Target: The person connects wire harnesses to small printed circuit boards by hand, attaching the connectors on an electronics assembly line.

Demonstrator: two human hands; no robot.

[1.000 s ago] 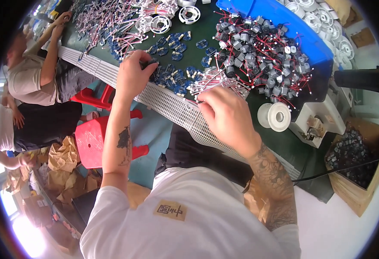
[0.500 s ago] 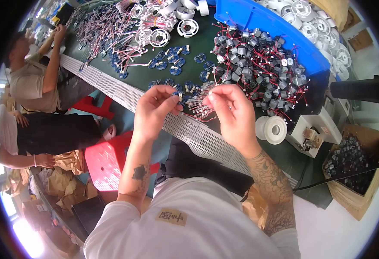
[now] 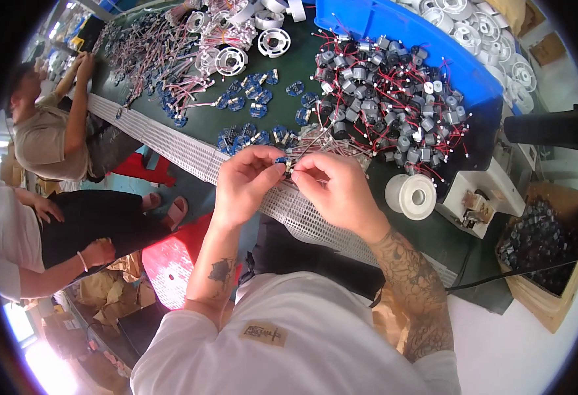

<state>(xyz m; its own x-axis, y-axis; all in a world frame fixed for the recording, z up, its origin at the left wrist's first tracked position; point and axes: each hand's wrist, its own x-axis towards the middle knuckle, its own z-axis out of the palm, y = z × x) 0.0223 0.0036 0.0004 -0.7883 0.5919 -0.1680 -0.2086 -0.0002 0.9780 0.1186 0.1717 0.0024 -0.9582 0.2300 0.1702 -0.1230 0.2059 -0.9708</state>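
Observation:
Between the thumb and index finger of my left hand (image 3: 244, 187) is a small blue circuit board (image 3: 280, 160). My right hand (image 3: 339, 191) is closed in a pinch right beside it, its fingertips meeting the board's edge at a small white wire connector (image 3: 291, 171), mostly covered by the fingers. Just beyond my hands lie loose blue circuit boards (image 3: 241, 135) and a bundle of thin connector wires (image 3: 332, 143). Farther right is a heap of small grey motors (image 3: 394, 99) with red and black leads.
A blue bin (image 3: 414, 46) stands behind the motors, with white plastic parts (image 3: 480, 33) past it. A white spool (image 3: 412, 197) and a white fixture (image 3: 480, 204) sit at right, near a carton (image 3: 539, 250). A perforated metal strip (image 3: 302, 214) edges the green table. Two people are at left.
My right hand has moved left and slightly down, bringing its pinched fingertips against the board. My left hand has shifted a little right and down. The nearer person's hand at left has moved.

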